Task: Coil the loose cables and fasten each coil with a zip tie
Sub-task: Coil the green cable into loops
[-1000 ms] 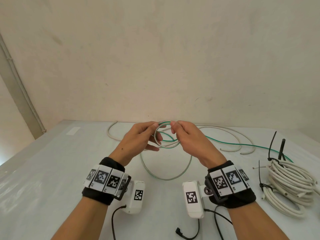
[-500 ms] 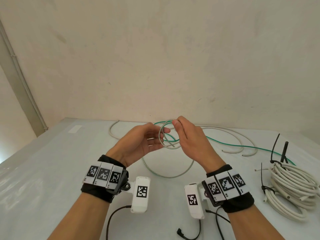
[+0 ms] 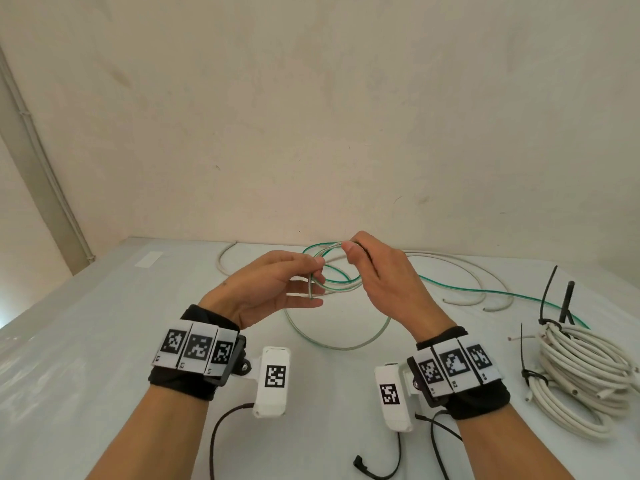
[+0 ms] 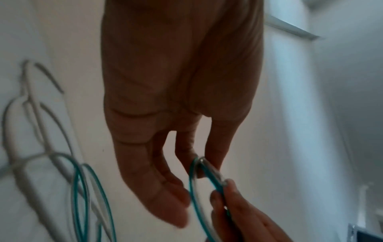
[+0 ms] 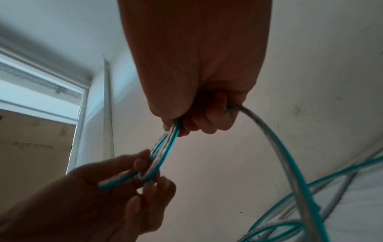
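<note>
A thin green-and-clear cable [image 3: 334,284] is wound into a small coil held above the white table [image 3: 104,341] between both hands. My left hand [image 3: 317,271] pinches the coil's left side, with the cable's cut end poking down past its fingers. At the coil's top, my right hand [image 3: 349,251] grips the strands in curled fingers. The cable's loose length [image 3: 339,346] sags to the table and trails off right. In the left wrist view the cable [image 4: 193,193] runs over my left fingertips [image 4: 213,163]. In the right wrist view my right hand [image 5: 186,126] clamps the cable [image 5: 165,144].
A coil of white cable [image 3: 581,368], bound with black zip ties [image 3: 533,374], lies at the right edge. Loose white cable [image 3: 450,268] curves along the back of the table. Black zip-tie tails [image 3: 547,292] stick up. Black camera leads [image 3: 377,474] hang near me.
Both hands have lifted slightly with the coil. My right hand has slid up to the top of the loop, and my left hand has turned palm-up with its lower fingers spread.
</note>
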Action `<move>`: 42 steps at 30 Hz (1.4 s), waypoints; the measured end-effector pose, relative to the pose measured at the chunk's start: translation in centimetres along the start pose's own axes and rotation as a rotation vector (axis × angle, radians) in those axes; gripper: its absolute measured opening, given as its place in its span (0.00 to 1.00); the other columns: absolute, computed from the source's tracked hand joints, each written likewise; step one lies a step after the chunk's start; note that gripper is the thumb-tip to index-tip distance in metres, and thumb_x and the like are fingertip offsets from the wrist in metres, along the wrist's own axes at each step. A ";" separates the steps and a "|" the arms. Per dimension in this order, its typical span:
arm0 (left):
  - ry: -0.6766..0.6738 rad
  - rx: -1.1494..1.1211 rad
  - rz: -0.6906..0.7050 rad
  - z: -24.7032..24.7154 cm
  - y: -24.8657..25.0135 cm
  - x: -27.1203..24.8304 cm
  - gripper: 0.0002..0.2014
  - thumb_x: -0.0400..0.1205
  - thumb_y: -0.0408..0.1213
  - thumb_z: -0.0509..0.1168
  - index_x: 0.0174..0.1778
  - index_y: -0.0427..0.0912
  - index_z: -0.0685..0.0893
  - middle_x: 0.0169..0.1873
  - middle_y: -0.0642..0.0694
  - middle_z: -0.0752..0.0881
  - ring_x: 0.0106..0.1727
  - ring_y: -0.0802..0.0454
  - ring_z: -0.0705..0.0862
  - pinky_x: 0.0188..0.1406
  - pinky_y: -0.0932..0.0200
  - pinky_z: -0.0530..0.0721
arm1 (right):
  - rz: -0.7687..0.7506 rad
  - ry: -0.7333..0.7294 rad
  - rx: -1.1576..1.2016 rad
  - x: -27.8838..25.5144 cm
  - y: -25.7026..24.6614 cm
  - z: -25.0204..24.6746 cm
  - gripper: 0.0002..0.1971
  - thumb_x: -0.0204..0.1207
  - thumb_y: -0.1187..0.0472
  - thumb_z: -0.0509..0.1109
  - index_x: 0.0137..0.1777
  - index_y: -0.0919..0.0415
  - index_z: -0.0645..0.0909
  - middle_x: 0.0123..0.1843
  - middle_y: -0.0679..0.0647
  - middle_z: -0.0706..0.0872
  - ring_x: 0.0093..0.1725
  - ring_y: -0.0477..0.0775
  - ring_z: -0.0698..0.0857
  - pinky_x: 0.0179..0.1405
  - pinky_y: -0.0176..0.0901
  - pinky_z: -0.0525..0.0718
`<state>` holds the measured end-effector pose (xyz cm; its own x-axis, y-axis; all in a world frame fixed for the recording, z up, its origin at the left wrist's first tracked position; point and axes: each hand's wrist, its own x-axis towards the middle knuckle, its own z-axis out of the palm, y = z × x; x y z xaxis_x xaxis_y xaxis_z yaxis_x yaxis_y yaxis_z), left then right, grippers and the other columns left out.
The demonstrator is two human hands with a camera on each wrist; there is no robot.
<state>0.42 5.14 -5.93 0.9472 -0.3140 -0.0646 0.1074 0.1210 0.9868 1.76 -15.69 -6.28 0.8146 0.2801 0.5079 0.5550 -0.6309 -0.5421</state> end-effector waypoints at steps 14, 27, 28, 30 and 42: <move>0.084 0.271 0.130 0.5 0.2 -0.5 0.09 0.83 0.32 0.74 0.54 0.28 0.90 0.43 0.39 0.88 0.43 0.49 0.90 0.46 0.54 0.92 | 0.396 -0.033 0.951 0.3 -1.5 0.3 0.14 0.92 0.53 0.61 0.43 0.54 0.71 0.34 0.47 0.73 0.35 0.48 0.72 0.41 0.45 0.68; -0.016 0.520 -0.220 2.3 0.6 -1.1 0.31 0.80 0.66 0.69 0.49 0.35 0.87 0.30 0.44 0.86 0.22 0.52 0.79 0.22 0.64 0.74 | 0.439 0.187 1.316 0.8 -1.8 0.6 0.15 0.92 0.62 0.59 0.41 0.56 0.68 0.29 0.49 0.60 0.28 0.49 0.61 0.37 0.44 0.72; -0.081 0.554 -0.277 2.6 0.6 -1.2 0.33 0.83 0.66 0.64 0.47 0.33 0.89 0.29 0.42 0.88 0.22 0.51 0.82 0.22 0.64 0.77 | 0.441 0.224 1.339 0.9 -1.7 0.6 0.15 0.92 0.61 0.59 0.41 0.56 0.68 0.29 0.49 0.60 0.27 0.49 0.61 0.38 0.45 0.72; -0.148 0.505 -0.349 3.4 0.2 -1.1 0.35 0.89 0.62 0.57 0.54 0.27 0.90 0.38 0.36 0.93 0.33 0.44 0.92 0.29 0.62 0.87 | 0.440 0.276 1.382 1.0 -1.6 0.8 0.15 0.92 0.61 0.59 0.41 0.56 0.68 0.29 0.49 0.60 0.27 0.49 0.61 0.39 0.45 0.72; 0.270 -0.422 0.011 2.0 -0.8 1.0 0.10 0.90 0.28 0.61 0.60 0.24 0.83 0.47 0.30 0.93 0.43 0.42 0.95 0.50 0.52 0.94 | 0.489 0.068 1.303 0.4 -2.5 1.2 0.13 0.91 0.62 0.61 0.42 0.57 0.70 0.29 0.49 0.61 0.27 0.49 0.62 0.35 0.45 0.77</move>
<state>0.65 2.88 -6.48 0.9873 -0.0622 -0.1462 0.1573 0.5109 0.8451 0.89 -13.16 -5.55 0.9804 0.1699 0.0995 0.0064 0.4773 -0.8787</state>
